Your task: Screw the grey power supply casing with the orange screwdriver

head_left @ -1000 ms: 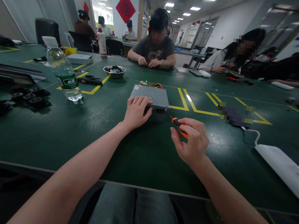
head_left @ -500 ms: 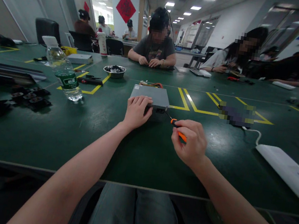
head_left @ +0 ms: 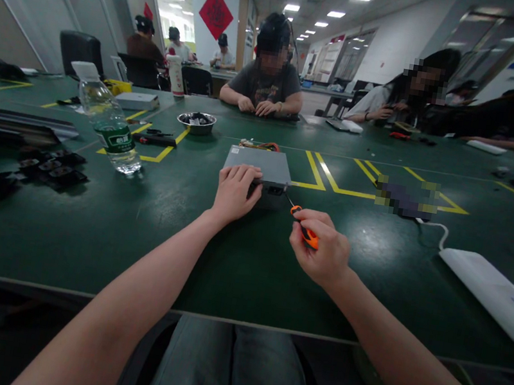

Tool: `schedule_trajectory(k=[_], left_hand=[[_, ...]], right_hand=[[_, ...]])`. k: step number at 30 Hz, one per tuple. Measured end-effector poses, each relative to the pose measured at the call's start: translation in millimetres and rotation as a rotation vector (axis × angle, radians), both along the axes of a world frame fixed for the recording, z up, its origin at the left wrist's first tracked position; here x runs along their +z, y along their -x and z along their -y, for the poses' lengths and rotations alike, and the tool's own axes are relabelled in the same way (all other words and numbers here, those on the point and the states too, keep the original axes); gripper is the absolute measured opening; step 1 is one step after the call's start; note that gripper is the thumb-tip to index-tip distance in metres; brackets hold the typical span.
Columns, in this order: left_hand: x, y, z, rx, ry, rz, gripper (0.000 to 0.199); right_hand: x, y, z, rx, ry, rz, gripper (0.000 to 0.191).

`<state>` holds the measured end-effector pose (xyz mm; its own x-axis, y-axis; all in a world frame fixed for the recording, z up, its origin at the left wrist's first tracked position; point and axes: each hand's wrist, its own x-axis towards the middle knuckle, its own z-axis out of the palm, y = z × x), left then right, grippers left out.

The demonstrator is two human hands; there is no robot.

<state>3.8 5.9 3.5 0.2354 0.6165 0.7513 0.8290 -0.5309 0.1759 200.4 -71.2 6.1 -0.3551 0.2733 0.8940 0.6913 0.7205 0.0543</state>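
Note:
A grey computer power supply [head_left: 262, 162] lies on the green table, its socket side facing me and coloured cables behind it. My left hand [head_left: 236, 192] holds it at the near left, fingers over the top and thumb along the front. In my right hand [head_left: 323, 245] is a screwdriver [head_left: 309, 236] with an orange and black handle, gripped between thumb and fingers. Its thin shaft points at the right front corner of the power supply. The tip is too small to tell whether it sits in a screw.
A water bottle [head_left: 117, 134] stands at the left, near black parts [head_left: 53, 168]. Behind are a metal bowl [head_left: 197, 121] with small pieces and a black-handled tool [head_left: 158, 138]. A white power bank [head_left: 497, 295] with a cable lies right. A person [head_left: 268, 77] sits opposite.
My right hand has shifted slightly left and rolled, and the screwdriver's handle has turned with it. My left hand and the power supply stay in place.

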Motion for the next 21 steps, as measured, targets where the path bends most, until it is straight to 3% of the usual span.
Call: schedule_trajectory(k=[11, 15, 21], left_hand=[[0.9, 0.8, 1.5, -0.014, -0.01, 0.001, 0.014], [0.8, 0.7, 1.4, -0.006, -0.003, 0.002, 0.014], [0.9, 0.5, 1.2, -0.004, -0.001, 0.005, 0.016]], right_hand=[[7.9, -5.1, 4.5, 0.022, -0.092, -0.002, 0.021], [4.9, 1.5, 4.8, 0.119, -0.122, 0.094, 0.024], [-1.2, 9.9, 0.4, 0.144, -0.083, 0.166, 0.022]])
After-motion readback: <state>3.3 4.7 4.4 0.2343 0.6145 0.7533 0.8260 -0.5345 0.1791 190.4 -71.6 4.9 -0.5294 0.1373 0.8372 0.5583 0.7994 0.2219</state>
